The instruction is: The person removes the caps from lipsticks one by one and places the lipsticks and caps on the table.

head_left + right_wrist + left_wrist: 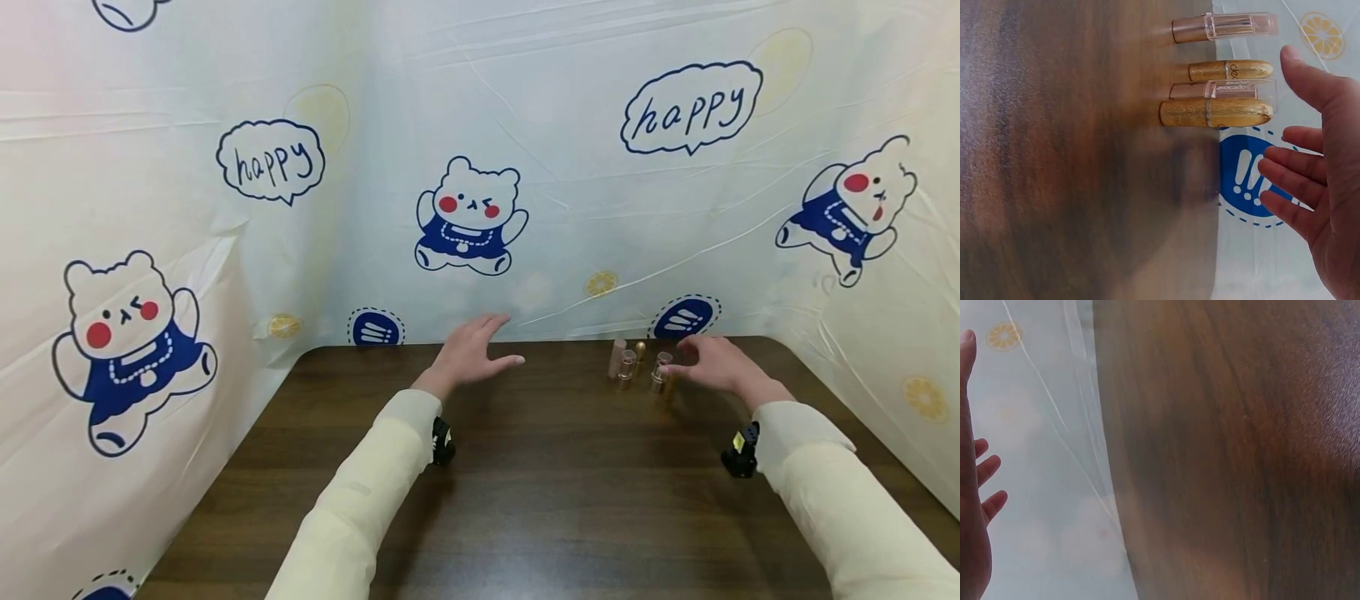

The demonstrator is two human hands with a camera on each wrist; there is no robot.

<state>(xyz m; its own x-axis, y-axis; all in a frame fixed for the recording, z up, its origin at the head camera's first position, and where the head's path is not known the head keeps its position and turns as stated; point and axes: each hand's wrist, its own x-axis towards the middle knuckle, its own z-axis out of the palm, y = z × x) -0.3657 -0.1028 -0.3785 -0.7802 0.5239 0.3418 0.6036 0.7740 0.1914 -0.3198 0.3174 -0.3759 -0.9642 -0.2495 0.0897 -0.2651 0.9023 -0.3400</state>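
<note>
Several lipstick tubes stand upright in a group toward the back right of the table. In the right wrist view, a gold lipstick tube (1216, 114) is nearest, with a clear-capped pink lipstick tube (1182, 91) partly hidden behind it. A second gold tube (1207, 70) and another clear-capped pink tube (1192, 29) stand beyond. My right hand (720, 367) hovers just right of the group, thumb and fingers apart, holding nothing. Over the table's back edge, left of the tubes, my left hand (468, 350) is spread with nothing in it.
The dark wooden table (555, 492) reaches back to a pale printed curtain (570, 192), which also hangs along both sides. Each wrist carries a small black camera, one on the left (442, 442) and one on the right (741, 451).
</note>
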